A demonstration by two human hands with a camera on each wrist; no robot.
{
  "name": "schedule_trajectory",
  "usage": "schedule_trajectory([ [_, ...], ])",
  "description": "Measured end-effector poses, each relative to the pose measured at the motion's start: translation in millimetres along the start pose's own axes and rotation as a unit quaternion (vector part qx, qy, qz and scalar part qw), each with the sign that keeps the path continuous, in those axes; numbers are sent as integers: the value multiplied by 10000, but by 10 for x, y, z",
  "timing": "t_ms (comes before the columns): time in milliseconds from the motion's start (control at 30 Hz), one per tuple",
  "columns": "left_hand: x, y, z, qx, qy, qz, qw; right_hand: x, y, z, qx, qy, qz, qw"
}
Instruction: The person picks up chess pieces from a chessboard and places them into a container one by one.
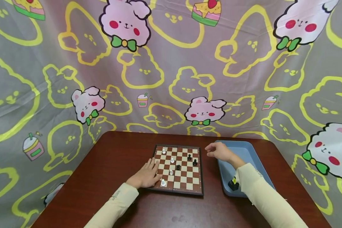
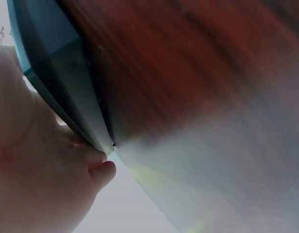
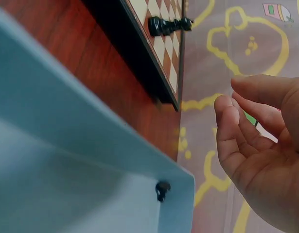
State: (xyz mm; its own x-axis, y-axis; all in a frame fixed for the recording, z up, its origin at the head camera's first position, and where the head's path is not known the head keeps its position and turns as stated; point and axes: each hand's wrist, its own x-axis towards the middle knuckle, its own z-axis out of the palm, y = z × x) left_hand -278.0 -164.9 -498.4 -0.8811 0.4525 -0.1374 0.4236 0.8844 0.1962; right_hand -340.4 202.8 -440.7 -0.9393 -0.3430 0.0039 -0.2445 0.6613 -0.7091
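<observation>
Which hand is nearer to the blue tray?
Right. The right hand is by the left rim of the blue tray; the left hand is farther away, at the left edge of the chessboard.

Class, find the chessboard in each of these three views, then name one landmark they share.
Head: the chessboard lies below centre, slightly right.
Left wrist: upper left; mainly its dark side shows.
Right wrist: top, near centre, cut off by the frame.
Shared landmark: the reddish-brown table.
</observation>
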Motion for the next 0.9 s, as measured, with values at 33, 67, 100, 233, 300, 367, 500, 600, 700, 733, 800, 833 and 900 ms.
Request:
schedule_trajectory([
  [33, -2, -3, 0, -7, -9, -4, 10000, 5, -11, 32, 2, -23, 6, 10000],
  [67, -1, -5, 2, 8, -14, -2, 10000, 8, -25, 64, 9, -30, 4, 10000],
  [100, -3, -6, 1, 16, -15, 3, 10000, 11, -35, 97, 41, -42, 9, 10000],
  [233, -5, -5, 3, 32, 16, 23, 10000, 43, -60, 225, 51, -32, -43, 10000],
  [300, -4, -2, 4, 22, 43, 27, 10000, 67, -69, 283, 28, -15, -44, 10000],
  [367, -5, 1, 5, -7, 52, 24, 10000, 86, -78, 333, -13, -20, -68, 10000],
  [500, -7, 4, 6, 25, 47, 21, 10000, 112, -81, 414, -46, -32, -27, 10000],
  [600, -8, 5, 1, 26, 54, 35, 10000, 132, -63, 464, -1, -32, 10, 10000],
  [700, -11, 7, -7, 15, 62, 48, 10000, 146, -42, 511, 102, -83, 60, 9999],
  [733, -12, 8, -10, 21, 54, 47, 10000, 147, -38, 525, 143, -105, 66, 9998],
  [800, -14, 13, -16, 30, 55, 58, 10000, 152, -27, 555, 199, -143, 88, 9997],
  [833, -17, 15, -17, 24, 63, 59, 10000, 154, -24, 571, 202, -162, 115, 9996],
  [900, -20, 19, -17, -14, 89, 68, 9999, 159, -20, 602, 180, -168, 155, 9996],
])
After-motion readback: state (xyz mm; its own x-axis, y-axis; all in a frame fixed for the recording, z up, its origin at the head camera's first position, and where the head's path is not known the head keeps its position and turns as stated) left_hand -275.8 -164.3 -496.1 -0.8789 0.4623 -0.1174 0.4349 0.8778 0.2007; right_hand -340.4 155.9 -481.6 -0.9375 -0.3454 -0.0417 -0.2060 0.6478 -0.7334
